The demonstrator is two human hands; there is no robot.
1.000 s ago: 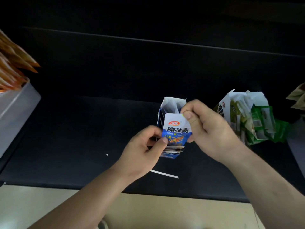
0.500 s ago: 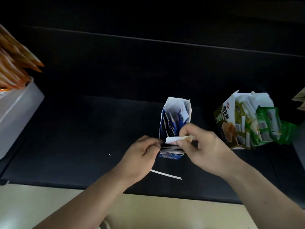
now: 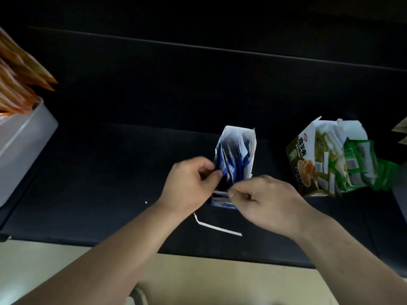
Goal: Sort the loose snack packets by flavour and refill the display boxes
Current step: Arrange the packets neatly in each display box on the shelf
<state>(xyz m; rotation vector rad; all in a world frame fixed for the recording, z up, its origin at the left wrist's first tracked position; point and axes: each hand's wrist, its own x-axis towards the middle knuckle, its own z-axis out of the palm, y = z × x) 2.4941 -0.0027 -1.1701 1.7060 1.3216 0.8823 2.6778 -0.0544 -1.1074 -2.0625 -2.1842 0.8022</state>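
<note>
A blue and white display box (image 3: 246, 137) stands in the middle of the black shelf, packed with several blue packets (image 3: 233, 164). My left hand (image 3: 189, 186) pinches the box's near left edge with thumb and fingers. My right hand (image 3: 264, 201) sits at the box's near end, its fingers curled over the white edge of a blue packet (image 3: 221, 198) at the front of the box. To the right, a green display box (image 3: 306, 159) leans open, with green packets (image 3: 361, 166) spilling out of it.
A white tray (image 3: 24, 146) of orange packets (image 3: 19, 80) stands at the left edge. A torn white paper strip (image 3: 218, 227) lies on the black shelf (image 3: 110, 172) near its front edge. More packets (image 3: 400, 130) show at the far right.
The blue packet that my right hand held upright above the box has gone down into its front. Both hands have dropped to the box's near end.
</note>
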